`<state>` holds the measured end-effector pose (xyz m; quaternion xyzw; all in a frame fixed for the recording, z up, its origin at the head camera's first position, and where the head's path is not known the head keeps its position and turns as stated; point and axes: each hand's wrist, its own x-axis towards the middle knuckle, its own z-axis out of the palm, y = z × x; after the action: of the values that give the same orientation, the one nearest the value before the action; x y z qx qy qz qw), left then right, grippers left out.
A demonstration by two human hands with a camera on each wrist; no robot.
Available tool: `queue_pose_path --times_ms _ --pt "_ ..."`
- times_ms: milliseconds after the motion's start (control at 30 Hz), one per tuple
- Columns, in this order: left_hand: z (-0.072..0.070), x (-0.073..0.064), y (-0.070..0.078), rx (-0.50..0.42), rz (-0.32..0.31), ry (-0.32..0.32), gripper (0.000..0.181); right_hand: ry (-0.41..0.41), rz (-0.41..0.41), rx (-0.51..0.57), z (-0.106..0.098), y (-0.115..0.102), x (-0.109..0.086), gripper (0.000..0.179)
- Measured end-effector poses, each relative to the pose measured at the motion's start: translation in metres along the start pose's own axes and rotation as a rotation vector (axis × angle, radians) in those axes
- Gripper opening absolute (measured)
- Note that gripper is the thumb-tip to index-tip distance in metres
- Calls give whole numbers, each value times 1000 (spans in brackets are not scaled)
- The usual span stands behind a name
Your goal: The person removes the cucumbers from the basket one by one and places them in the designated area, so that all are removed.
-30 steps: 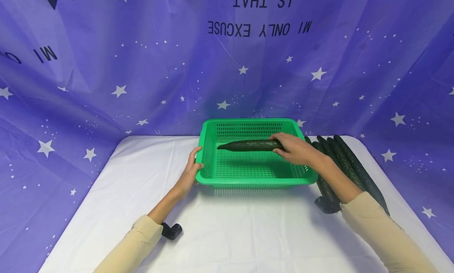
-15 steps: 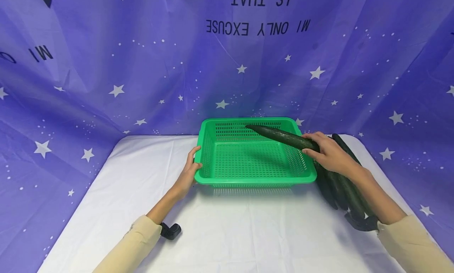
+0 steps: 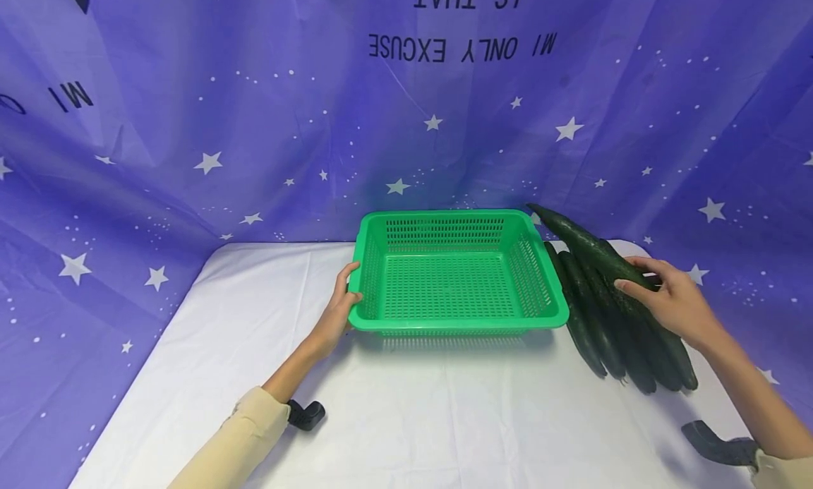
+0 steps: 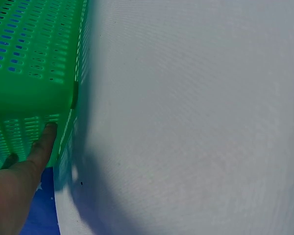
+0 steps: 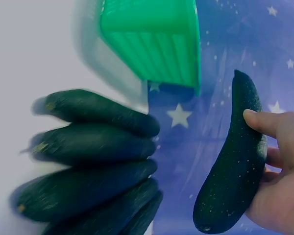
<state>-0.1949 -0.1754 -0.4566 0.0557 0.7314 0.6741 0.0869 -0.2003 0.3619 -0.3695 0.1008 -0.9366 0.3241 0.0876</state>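
Observation:
A green plastic basket (image 3: 457, 324) with slotted walls stands on the white cloth, its inside bare. At its left end my left hand (image 3: 333, 316) grips the rim; in the left wrist view a finger of that left hand (image 4: 19, 191) lies along the basket's slotted wall (image 4: 34, 98). On the right, my right hand (image 3: 679, 305) holds a dark green cucumber (image 3: 581, 242) aloft, thumb on one side and fingers on the other. Below it several cucumbers (image 3: 584, 327) lie side by side. The right wrist view shows the held cucumber (image 5: 235, 156) apart from the row (image 5: 88, 147).
White cloth (image 3: 406, 418) covers the table. A blue-purple curtain (image 3: 286, 122) with stars and lettering hangs behind and at both sides. Black wrist mounts (image 3: 308, 415) stick out below both forearms. The cucumber row lies close to the basket's right end.
My right hand has carried the cucumber from above the basket rightward, out past its rim to above the cucumber row. The left hand stays on the basket.

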Motion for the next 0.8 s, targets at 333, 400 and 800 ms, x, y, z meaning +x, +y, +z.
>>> queue_pose_path --times_ms 333,400,800 --pt "2 0 3 -16 -12 8 63 119 210 75 -10 48 -23 63" --pt "2 0 3 -17 -11 10 63 126 246 89 -10 58 -26 65" --pt "2 1 2 -6 -10 17 63 95 477 104 -11 113 -30 81"
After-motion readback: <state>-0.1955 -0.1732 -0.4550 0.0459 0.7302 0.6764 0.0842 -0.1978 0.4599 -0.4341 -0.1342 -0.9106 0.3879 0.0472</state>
